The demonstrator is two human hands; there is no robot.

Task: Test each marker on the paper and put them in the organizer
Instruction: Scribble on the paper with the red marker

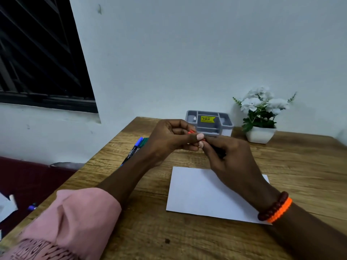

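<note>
Both hands meet above the wooden table (131,228), in front of the organizer. My left hand (169,141) is closed on the red cap (191,131) of a marker. My right hand (231,160) grips the same marker's dark barrel (219,153). Whether the cap is on or off the tip is hidden by my fingers. A white sheet of paper (199,194) lies flat below the hands. The grey organizer (210,123) with a yellow price sticker stands at the table's far edge. A blue marker (134,149) and a green marker (144,142) lie at the left.
A white pot of white flowers (261,117) stands to the right of the organizer by the wall. The table's left edge drops to a dark red surface (28,182) holding small items. A barred window (37,53) is at the upper left.
</note>
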